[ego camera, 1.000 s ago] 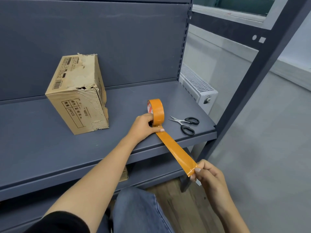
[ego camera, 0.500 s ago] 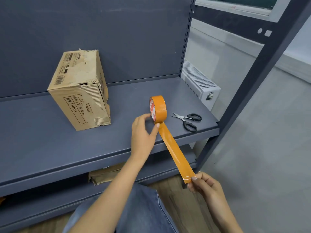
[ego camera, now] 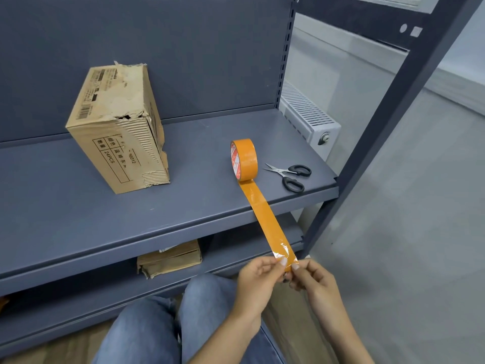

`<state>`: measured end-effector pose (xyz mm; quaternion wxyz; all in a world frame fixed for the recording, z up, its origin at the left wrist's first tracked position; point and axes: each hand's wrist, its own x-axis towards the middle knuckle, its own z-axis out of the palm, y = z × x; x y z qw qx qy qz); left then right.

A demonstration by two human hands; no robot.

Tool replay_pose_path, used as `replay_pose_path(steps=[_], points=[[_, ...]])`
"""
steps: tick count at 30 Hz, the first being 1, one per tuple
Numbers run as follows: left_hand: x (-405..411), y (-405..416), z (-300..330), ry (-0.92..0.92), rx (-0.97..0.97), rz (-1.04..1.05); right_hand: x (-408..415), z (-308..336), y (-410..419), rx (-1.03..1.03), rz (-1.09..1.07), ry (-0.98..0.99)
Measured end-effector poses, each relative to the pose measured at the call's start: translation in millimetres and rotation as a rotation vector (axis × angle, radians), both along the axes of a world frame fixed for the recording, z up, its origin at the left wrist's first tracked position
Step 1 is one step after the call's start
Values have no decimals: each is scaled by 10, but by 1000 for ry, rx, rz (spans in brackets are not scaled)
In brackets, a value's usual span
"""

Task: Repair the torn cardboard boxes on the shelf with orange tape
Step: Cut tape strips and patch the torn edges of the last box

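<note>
A torn cardboard box [ego camera: 118, 127] stands on the grey shelf [ego camera: 78, 211], its top front edge ripped open. To its right the orange tape roll [ego camera: 244, 159] stands on edge by itself. A pulled-out tape strip [ego camera: 265, 216] runs from the roll over the shelf's front edge down to my hands. My left hand [ego camera: 258, 282] and my right hand [ego camera: 313, 281] both pinch the strip's free end, side by side, in front of the shelf.
Black-handled scissors [ego camera: 288, 174] lie right of the roll near the shelf's right end. A flattened cardboard box [ego camera: 170, 258] lies on the lower shelf. A dark upright post [ego camera: 388, 122] stands at right, a white radiator [ego camera: 309, 116] behind it. My knees are below.
My left hand let go of the tape roll and came down to the strip's free end beside my right hand. The roll now stands alone on the shelf.
</note>
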<state>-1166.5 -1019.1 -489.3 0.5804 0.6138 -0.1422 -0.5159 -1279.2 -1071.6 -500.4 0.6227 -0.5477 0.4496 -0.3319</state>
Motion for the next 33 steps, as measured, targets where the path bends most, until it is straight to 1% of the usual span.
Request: replay_pose_path(steps=[4, 8, 10, 14, 17, 18, 19, 20, 22, 23, 25, 27, 28, 33], points=[[11, -9, 30, 5, 12, 27, -44, 2, -19, -60, 37, 88], [16, -35, 41, -21, 33, 19, -87, 20, -22, -158, 91, 327], [-4, -45, 63, -35, 34, 25, -78, 39, -35, -188, 121, 477], [-31, -62, 65, -46, 46, 44, -26, 88, -50, -319, 141, 764], [5, -71, 86, -39, 23, 68, -61, 27, -109, -316, 219, 1143], [43, -69, 105, -46, 14, 57, -118, 9, -140, -289, 225, 1217], [87, -69, 127, -45, 1, 45, -179, 21, -200, -274, 214, 1225], [136, -78, 149, -34, -15, 34, -234, 69, -296, -279, 175, 1155], [197, -79, 176, 15, -29, 21, -285, 270, -491, -333, 94, 893], [203, -77, 184, 33, -28, 14, -254, 381, -623, -413, 58, 798], [178, -65, 185, 52, -18, -14, -122, 611, -915, -604, -13, 697], [137, -49, 188, 61, -9, -40, 72, 800, -1220, -735, 15, 696], [124, -38, 183, 59, -5, -45, 173, 866, -1358, -755, 62, 725], [115, -4, 154, 88, 5, 19, 529, 933, -1828, -722, 330, 992]])
